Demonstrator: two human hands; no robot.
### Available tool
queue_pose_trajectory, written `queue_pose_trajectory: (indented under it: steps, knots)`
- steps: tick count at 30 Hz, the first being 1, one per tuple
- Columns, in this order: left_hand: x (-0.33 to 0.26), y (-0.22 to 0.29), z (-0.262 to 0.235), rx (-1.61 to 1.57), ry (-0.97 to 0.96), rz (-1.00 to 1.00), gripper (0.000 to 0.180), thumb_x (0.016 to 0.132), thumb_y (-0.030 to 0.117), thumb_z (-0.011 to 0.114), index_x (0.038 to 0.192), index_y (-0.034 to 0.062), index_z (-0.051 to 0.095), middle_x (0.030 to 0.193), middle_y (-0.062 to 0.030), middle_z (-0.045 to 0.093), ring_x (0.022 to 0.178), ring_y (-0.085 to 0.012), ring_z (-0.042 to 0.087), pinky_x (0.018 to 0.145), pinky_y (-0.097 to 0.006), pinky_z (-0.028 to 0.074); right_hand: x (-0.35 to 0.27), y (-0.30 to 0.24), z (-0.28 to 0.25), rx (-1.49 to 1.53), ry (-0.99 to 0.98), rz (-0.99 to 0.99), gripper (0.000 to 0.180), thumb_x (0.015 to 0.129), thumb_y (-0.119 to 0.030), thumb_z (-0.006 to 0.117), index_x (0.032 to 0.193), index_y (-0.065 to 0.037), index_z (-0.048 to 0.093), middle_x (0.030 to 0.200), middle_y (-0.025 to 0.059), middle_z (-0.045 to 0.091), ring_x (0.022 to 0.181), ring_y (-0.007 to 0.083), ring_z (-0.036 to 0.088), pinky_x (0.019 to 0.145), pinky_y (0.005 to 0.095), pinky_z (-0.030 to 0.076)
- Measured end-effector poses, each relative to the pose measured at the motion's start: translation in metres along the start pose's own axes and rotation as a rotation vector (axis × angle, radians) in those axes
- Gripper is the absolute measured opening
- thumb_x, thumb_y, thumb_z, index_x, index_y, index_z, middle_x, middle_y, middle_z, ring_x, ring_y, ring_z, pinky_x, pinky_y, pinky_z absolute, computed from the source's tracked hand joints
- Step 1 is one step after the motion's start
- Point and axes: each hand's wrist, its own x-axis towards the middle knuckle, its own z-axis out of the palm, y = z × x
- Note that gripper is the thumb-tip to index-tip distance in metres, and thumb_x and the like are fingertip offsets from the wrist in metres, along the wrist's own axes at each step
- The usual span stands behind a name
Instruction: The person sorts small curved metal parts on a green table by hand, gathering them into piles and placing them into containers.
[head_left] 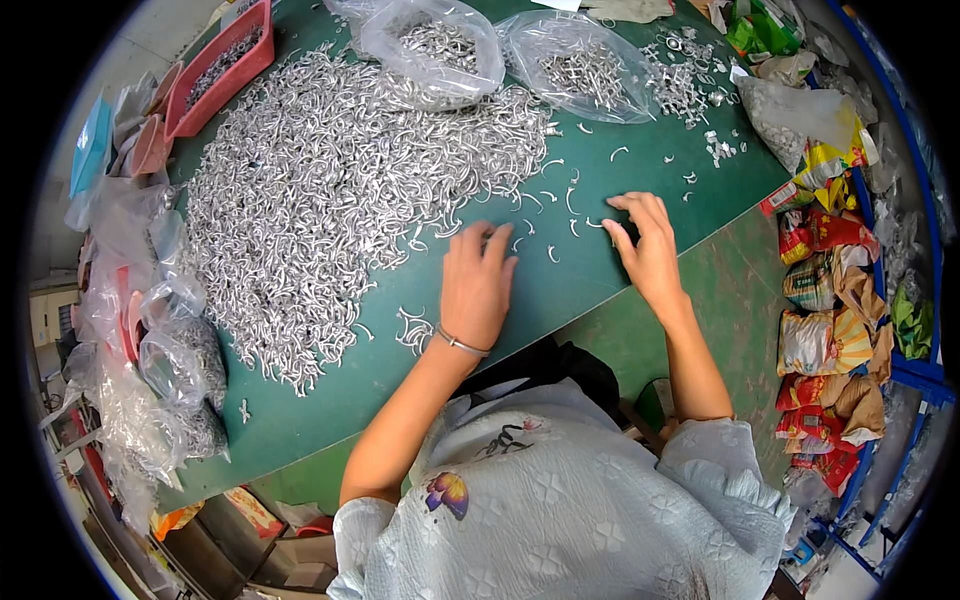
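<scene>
A wide heap of small curved silver metal pieces covers the left and middle of a green table. My left hand, with a bangle at its wrist, is over the table at the heap's lower right edge. Its fingers are bent and apart, and I see nothing in them. To the right, my right hand is near the table's edge, thumb and fingers spread with a gap between them. A small curved piece lies by its thumb tip. Several loose pieces are scattered between the hands and the heap.
Two clear plastic bags of metal pieces stand at the back, beside a looser pile. A pink tray sits far left. Filled plastic bags line the left edge. Packed sacks stack by a blue rack at right.
</scene>
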Motion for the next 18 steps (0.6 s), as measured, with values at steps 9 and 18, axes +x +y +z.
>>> queue_pose_trajectory:
  steps: [9,18]
  knots:
    - [0.003,0.005,0.012,0.132,-0.015,0.070,0.029,0.080,0.011,0.070,0.107,0.0072,0.061,0.118,-0.0100,0.054,0.108,-0.0305,0.051,0.084,-0.041,0.040,-0.004,0.001,-0.012,-0.017,-0.089,-0.025,0.024,0.079,-0.005,0.071,0.102,-0.001,0.063,0.101,0.0119,0.056,0.097,0.0317,0.055,0.083,0.0409,0.045]
    - [0.015,0.021,0.026,0.210,-0.161,0.369,0.042,0.081,0.006,0.064,0.123,0.0047,0.057,0.127,-0.0115,0.053,0.122,-0.0312,0.048,0.100,-0.045,0.038,-0.006,-0.004,-0.005,0.189,-0.228,-0.045,0.014,0.082,0.001,0.067,0.095,0.001,0.062,0.094,0.0132,0.059,0.086,0.0331,0.060,0.075,0.0392,0.048]
